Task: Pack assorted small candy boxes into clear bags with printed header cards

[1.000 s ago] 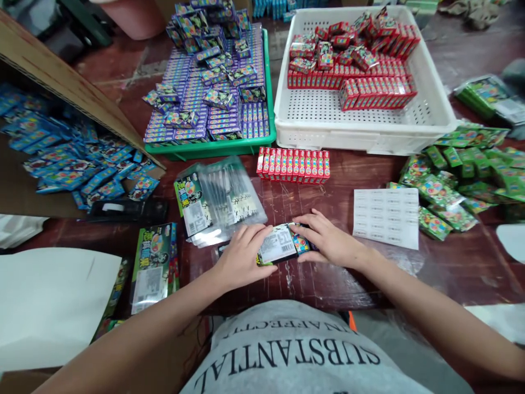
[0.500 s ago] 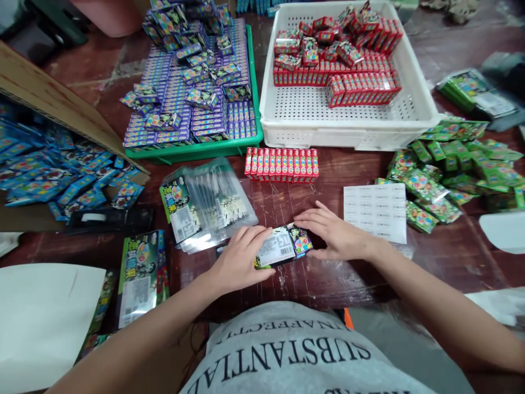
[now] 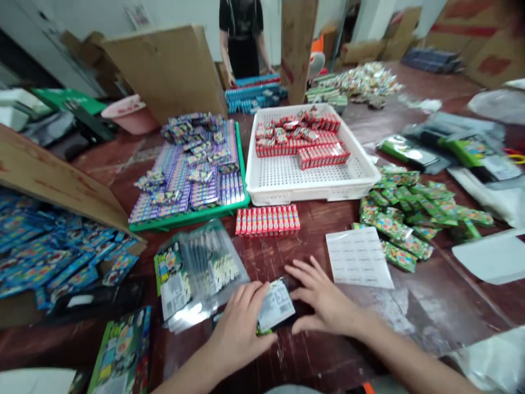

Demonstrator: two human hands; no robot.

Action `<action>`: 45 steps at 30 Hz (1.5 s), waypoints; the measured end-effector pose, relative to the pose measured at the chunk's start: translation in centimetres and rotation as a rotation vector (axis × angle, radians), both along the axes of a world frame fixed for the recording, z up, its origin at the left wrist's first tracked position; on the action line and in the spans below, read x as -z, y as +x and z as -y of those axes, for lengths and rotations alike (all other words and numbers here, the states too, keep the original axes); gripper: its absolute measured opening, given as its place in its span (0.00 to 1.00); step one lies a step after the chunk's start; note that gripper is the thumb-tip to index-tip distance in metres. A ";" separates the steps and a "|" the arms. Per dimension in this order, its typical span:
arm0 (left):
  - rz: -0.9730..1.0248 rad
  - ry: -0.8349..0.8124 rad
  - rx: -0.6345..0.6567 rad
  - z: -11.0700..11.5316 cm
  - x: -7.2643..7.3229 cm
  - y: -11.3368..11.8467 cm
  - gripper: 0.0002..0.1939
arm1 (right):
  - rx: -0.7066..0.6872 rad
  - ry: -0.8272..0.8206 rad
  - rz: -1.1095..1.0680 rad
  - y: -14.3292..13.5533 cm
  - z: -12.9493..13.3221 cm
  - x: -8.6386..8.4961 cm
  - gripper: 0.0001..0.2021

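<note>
A small plastic package point(image 3: 276, 307) with a white barcode label lies on the table in front of me. My left hand point(image 3: 241, 323) grips its left end, thumb along the near edge and fingers over the far edge. At the right end, my right hand point(image 3: 322, 303) has its fingers spread, holding nothing; whether a fingertip touches the package I cannot tell. Left of them lies a fanned stack of clear printed pouches point(image 3: 217, 262). A row of small red boxes point(image 3: 267, 220) stands beyond the package. To the right is a white sticker sheet point(image 3: 359, 257).
A green tray point(image 3: 241, 158) of purple boxes and a white perforated basket point(image 3: 315, 189) of red boxes stand behind. Loose green packets point(image 3: 410, 213) lie right, blue packets point(image 3: 74, 257) left. A filled package point(image 3: 118, 350) sits front left. Another person point(image 3: 244, 38) stands across the table.
The view has tilted up, bringing the far side of the room in. My right hand's fingers have spread, and the colourful purple end of the package no longer shows.
</note>
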State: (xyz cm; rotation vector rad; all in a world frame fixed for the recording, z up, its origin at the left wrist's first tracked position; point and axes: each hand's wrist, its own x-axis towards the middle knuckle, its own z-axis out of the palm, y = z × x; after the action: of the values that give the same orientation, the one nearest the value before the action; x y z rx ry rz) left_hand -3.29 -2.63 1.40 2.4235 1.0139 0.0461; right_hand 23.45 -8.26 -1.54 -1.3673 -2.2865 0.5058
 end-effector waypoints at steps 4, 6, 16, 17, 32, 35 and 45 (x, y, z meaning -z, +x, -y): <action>-0.049 0.075 0.178 -5.1 -3.5 3.4 0.38 | 0.124 0.060 -0.017 1.5 0.3 -1.1 0.26; -0.018 0.222 0.239 -8.5 -5.4 6.4 0.28 | 0.287 0.152 -0.038 4.4 0.5 -1.6 0.23; -0.184 0.593 0.377 -15.2 -3.1 17.5 0.18 | 0.823 -0.025 0.316 19.8 6.8 -0.7 0.26; -0.188 0.592 0.361 -15.3 -3.0 17.9 0.16 | 0.819 -0.050 0.327 20.0 6.9 -0.5 0.24; 0.438 -0.211 0.340 -3.8 -2.3 12.8 0.46 | 0.763 -0.196 -0.083 9.9 12.0 -5.7 0.40; 0.402 -0.299 0.311 -0.5 -0.3 11.5 0.45 | 0.697 -0.364 -0.054 4.2 12.2 -4.7 0.34; 0.155 0.086 0.450 1.1 -0.8 11.5 0.40 | 0.474 -0.308 0.111 6.1 13.1 -2.5 0.41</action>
State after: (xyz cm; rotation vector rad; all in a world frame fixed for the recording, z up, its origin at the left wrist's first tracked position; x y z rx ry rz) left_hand 8.23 -3.74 2.16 2.6222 0.3920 0.1202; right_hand 29.56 -21.35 0.91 -2.0585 -1.9171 0.6488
